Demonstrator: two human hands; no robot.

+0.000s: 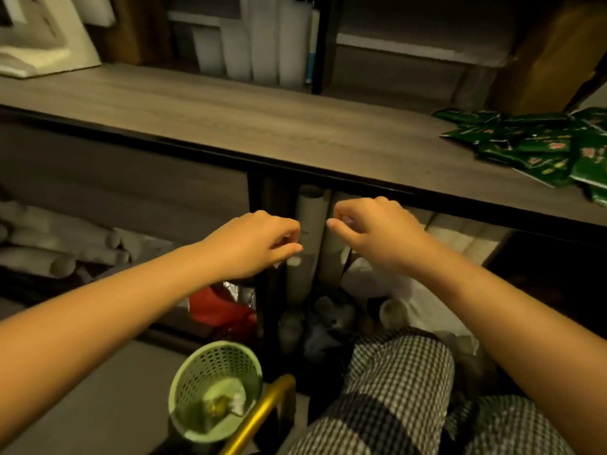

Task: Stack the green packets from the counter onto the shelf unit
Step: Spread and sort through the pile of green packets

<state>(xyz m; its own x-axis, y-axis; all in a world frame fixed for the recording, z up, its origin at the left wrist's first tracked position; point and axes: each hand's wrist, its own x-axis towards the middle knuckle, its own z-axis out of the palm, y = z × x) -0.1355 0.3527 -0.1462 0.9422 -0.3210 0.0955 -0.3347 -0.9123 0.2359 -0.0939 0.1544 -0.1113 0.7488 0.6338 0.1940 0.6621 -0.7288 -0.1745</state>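
Note:
A loose heap of several green packets [538, 144] lies at the far right of the wooden counter [230, 116]. My left hand [259, 246] and my right hand [371, 229] hover side by side below the counter's front edge, in front of the open space under it. Both have loosely curled fingers and hold nothing. The two hands are a short gap apart and well left of the packets. The shelf unit [320, 44] rises behind the counter, with a dark upright post.
Cardboard tubes [307, 224] stand under the counter behind my hands. White rolls [49, 254] lie at the lower left. A green perforated basket [213, 389] and a yellow bar [262, 415] sit near my checked-trousered legs [394, 389]. White boxes [262, 44] fill the shelf.

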